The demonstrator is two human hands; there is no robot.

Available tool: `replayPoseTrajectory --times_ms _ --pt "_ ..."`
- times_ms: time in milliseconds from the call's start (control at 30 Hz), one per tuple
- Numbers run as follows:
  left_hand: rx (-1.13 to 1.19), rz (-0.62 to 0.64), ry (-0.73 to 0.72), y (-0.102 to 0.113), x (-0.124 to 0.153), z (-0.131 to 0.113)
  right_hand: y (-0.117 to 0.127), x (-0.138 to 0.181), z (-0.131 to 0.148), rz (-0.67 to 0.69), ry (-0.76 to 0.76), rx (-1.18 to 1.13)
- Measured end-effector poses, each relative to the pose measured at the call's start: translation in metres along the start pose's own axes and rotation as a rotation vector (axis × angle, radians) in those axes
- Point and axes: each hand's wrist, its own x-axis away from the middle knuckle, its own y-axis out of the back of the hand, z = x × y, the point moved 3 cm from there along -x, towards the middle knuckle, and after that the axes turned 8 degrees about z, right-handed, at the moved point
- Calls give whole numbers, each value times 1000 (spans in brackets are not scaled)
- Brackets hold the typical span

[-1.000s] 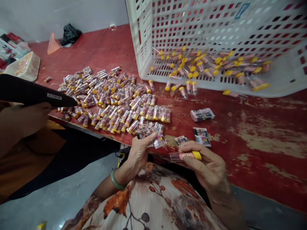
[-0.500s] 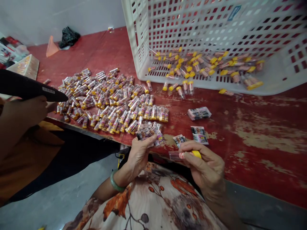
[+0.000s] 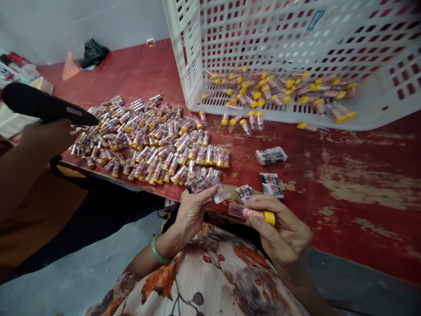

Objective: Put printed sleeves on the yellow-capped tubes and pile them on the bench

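My right hand is closed round a clear plastic tube with a yellow cap, held level just over the near table edge. My left hand pinches a fan of small printed label sleeves, one sleeve sticking out toward the tube. A big heap of labelled tubes lies on the red table beyond my left hand. Two small stacks of labels rest on the table beyond my right hand.
A white plastic crate lies tipped on its side at the back right, with several unlabelled yellow-capped tubes inside and spilling out. At the left a co-worker's hand holds a black heat gun over the heap.
My right hand has tilted the tube slightly and brought it nearer the labels. The co-worker's heat gun has shifted left and a little up over the heap.
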Motion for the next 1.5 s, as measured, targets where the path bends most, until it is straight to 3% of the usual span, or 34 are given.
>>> replayPoseTrajectory --times_ms 67,133,267,367,633,833,933,1133,1267,1500 --pt "-13 0 4 0 0 1 1 -1 -4 -30 -27 -35" --pt "-24 29 -3 0 0 3 1 -3 -12 -33 -148 -97" --pt "-94 83 -31 1 2 6 -5 -13 -23 80 -410 -105" --pt "-155 144 -11 1 3 9 -11 -21 -24 146 -453 -98" --pt "-144 140 54 -1 2 9 -17 -20 -30 12 -522 -225" --pt "-127 65 -24 0 -2 5 3 -16 -26 69 -538 -338" --pt "-122 72 -8 -2 -1 3 18 -12 -19 159 -458 -358" --pt "-92 120 68 -4 1 7 21 -5 -4 267 -73 -63" --pt "-40 90 64 -6 1 9 12 -2 2 196 132 123" --pt "8 57 140 -8 3 8 4 -1 13 35 293 359"
